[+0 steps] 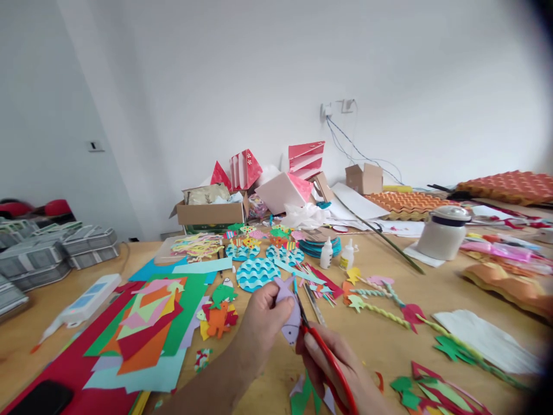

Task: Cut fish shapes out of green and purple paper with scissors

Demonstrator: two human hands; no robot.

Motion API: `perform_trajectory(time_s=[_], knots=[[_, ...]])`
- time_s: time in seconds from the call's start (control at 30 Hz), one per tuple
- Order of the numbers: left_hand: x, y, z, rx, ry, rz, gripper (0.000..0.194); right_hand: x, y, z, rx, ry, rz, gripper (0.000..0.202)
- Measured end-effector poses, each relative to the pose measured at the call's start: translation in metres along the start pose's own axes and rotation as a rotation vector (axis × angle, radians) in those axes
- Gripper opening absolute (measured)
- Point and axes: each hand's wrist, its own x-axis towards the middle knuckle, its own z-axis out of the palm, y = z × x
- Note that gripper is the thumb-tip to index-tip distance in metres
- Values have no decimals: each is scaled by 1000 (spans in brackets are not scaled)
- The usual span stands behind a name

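Note:
Between thumb and fingers, my left hand (pixel 268 314) pinches a light purple paper fish (pixel 290 332) with a drawn eye near its lower end. My right hand (pixel 332 363) grips red-handled scissors (pixel 332 360), whose dark blades lie along the fish's right edge. How far apart the blades are is hard to make out. Below the hands lie green and purple paper scraps (pixel 306 395). Left of my left hand rest cut paper animals, among them an orange one (pixel 218 320) and a green one (pixel 223 293).
Stacked coloured paper (pixel 190 294) and a white glue gun (pixel 86 302) lie left. Wavy blue discs (pixel 254 274) and white glue bottles (pixel 327 253) stand ahead. Braided strings (pixel 384 311) and a lidded white jar (pixel 443 236) are right. A cardboard box (pixel 211 213) sits at the back.

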Motion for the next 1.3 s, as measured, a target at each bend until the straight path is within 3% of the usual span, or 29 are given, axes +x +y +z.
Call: perform_trajectory(time_s=[0.47,0.87,1.3], knots=[[-4,1,1,-71,1,0,12,1,0,3,35,18,66,65],[-4,2,-3,-66,-37,-14,13,1,0,-2,2,-26,-17,56],[-4,6,-8,-33,-128,-29,12,0,-7,-1,-16,-48,-13,49]])
